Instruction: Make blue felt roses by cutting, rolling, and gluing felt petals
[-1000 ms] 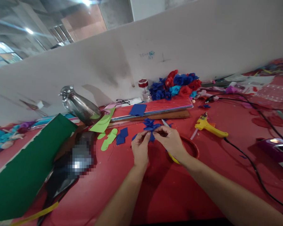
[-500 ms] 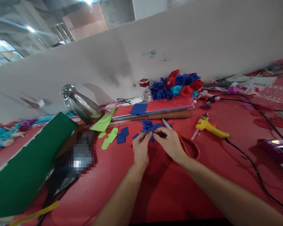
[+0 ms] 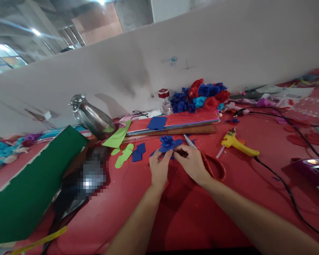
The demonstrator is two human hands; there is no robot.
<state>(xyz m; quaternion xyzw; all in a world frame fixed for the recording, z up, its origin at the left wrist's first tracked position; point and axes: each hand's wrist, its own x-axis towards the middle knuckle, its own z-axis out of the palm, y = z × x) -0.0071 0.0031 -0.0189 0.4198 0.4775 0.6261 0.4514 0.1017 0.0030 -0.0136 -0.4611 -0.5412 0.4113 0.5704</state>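
Note:
Between my hands is a blue flower (image 3: 168,141) with layered petals, apparently of paper or felt. My left hand (image 3: 158,165) pinches its near left side between thumb and fingers. From the right, my right hand (image 3: 190,161) pinches a petal at the flower's near edge. Partly behind my right hand and wrist lie scissors with red handles (image 3: 220,168), blades pointing away. Several blue cut pieces (image 3: 138,152) and light green cut pieces (image 3: 124,156) rest on the red table left of my hands.
A yellow glue gun (image 3: 239,145) with a black cord lies to the right. Behind my hands are stacked sheets (image 3: 191,118), a red-lidded jar (image 3: 164,101) and a pile of red and blue flowers (image 3: 206,94). A metal jug (image 3: 94,118) and green board (image 3: 39,184) stand left.
Both hands keep their pinch on the blue flower, with only slight finger movement. The whole view has shifted very slightly.

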